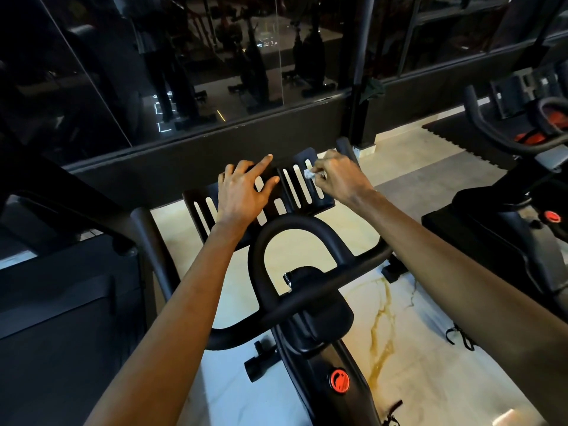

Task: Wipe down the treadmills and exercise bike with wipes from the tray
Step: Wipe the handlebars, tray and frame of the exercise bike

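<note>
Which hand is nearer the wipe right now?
Right. Right hand pinches the wipe on the slotted console, right side; left hand lies flat on its middle, apart from the wipe.

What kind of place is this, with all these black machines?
Most likely a gym. An exercise bike stands right in front, a second bike is off to the right, and what looks like a treadmill is on the left.

Head-worn, facing forward-down, close over exercise bike (319, 327)
</note>
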`<action>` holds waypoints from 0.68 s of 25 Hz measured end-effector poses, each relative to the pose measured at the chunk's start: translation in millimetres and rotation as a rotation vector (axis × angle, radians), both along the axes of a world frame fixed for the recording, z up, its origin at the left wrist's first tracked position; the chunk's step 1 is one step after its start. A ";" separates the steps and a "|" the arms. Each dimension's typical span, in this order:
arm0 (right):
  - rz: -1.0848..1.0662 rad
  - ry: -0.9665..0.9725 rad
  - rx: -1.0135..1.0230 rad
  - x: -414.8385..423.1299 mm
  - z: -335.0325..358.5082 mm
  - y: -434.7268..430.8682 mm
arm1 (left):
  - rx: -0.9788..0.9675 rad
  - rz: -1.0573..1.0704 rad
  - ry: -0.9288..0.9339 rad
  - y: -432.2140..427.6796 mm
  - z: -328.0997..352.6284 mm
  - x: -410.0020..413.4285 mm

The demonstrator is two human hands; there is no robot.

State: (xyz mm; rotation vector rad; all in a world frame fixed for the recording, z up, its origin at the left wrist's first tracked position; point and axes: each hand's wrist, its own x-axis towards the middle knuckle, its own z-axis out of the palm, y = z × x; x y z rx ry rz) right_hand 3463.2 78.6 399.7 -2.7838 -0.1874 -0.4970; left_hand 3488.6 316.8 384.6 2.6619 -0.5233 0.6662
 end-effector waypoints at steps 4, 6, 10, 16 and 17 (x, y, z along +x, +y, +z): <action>-0.032 0.160 0.019 -26.7 -15.7 -2.2 | 0.071 -0.038 0.004 4.0 1.5 -0.5; -0.068 0.204 0.050 -34.8 -22.5 2.9 | 0.086 -0.044 0.015 5.3 3.3 -0.1; -0.172 0.241 0.163 -35.6 -19.6 11.7 | 0.077 -0.076 0.037 6.3 2.3 0.0; -0.172 0.363 0.313 -51.9 -8.9 25.3 | 0.048 -0.128 0.067 9.6 4.3 -0.7; -0.179 0.364 0.336 -56.0 -8.1 28.7 | 0.045 -0.138 0.065 10.5 4.3 -0.6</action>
